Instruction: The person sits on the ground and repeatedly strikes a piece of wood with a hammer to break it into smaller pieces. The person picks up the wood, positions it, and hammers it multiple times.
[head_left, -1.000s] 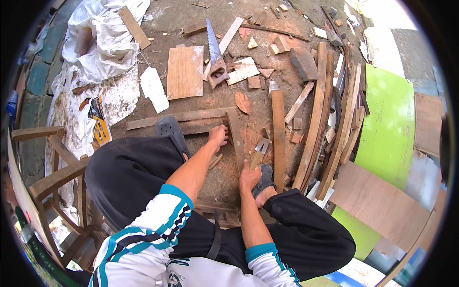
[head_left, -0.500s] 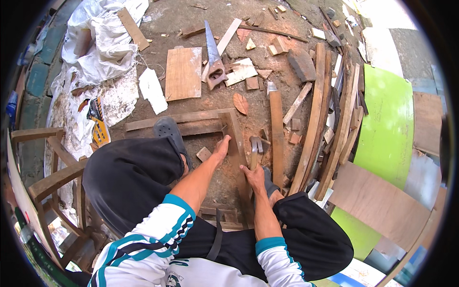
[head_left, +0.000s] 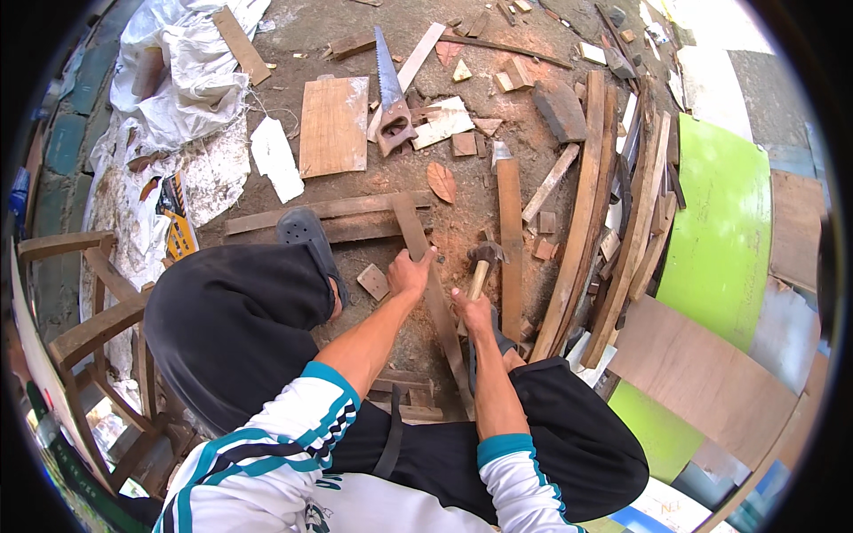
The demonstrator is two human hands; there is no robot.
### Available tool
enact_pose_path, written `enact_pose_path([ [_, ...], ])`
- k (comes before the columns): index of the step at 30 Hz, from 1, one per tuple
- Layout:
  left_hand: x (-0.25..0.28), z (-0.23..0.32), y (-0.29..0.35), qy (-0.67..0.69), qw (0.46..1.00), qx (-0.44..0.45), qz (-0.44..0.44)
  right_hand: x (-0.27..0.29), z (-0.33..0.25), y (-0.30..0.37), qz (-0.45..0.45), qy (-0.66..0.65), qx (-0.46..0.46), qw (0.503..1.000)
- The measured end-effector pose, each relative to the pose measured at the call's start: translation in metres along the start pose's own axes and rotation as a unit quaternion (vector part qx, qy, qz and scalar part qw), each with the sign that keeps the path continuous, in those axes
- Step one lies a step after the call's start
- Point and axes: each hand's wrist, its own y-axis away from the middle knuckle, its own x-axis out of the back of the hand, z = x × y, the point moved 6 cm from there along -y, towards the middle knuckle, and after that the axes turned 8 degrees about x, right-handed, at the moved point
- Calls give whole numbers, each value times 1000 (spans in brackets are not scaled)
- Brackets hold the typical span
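My left hand (head_left: 409, 272) is closed on the edge of a long wooden board (head_left: 434, 306) that runs from my lap to the far side. That board's far end rests across another wooden board (head_left: 333, 210) lying crosswise, near my left foot in a grey clog (head_left: 305, 233). In my right hand (head_left: 473, 311) is a hammer (head_left: 480, 277), gripped by its light wooden handle. Its dark head points away from me, just right of the long board. A small square wood block (head_left: 373, 282) lies on the ground left of my left hand.
A handsaw (head_left: 392, 102) and a flat plywood piece (head_left: 334, 126) lie farther off. Long wood strips (head_left: 577, 222) are piled at the right, beside a green panel (head_left: 718, 231). At the left stand a wooden frame (head_left: 102, 338) and a white sack (head_left: 182, 80).
The long board has tilted, and its far end has shifted left over the crosswise board. My right hand has turned the hammer, swinging its head slightly away and to the right.
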Motion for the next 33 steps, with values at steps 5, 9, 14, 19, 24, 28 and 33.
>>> enact_pose_path([
  [5, -15, -3, 0, -37, 996, -68, 44, -8, -7, 4, 27, 163, 76, 983],
  [9, -17, 5, -1, -11, 995, -89, 39, -14, -17, 10, 58, 282, 60, 956],
  [14, -33, 0, -40, -36, 996, -6, -78, -22, -45, 15, 140, 254, 176, 941],
  [19, -39, 5, -38, -111, 975, 50, -184, -19, -109, -1, 69, 256, 293, 919],
  [24, -40, 6, -40, -249, 928, -10, -277, -36, -115, -39, -25, 260, 361, 895],
  [28, -37, 11, -40, -282, 914, -61, -286, -40, -89, -75, -38, 266, 274, 923],
  [33, -41, 3, -43, -259, 927, -45, -267, -36, -105, -58, -13, 212, 413, 886],
])
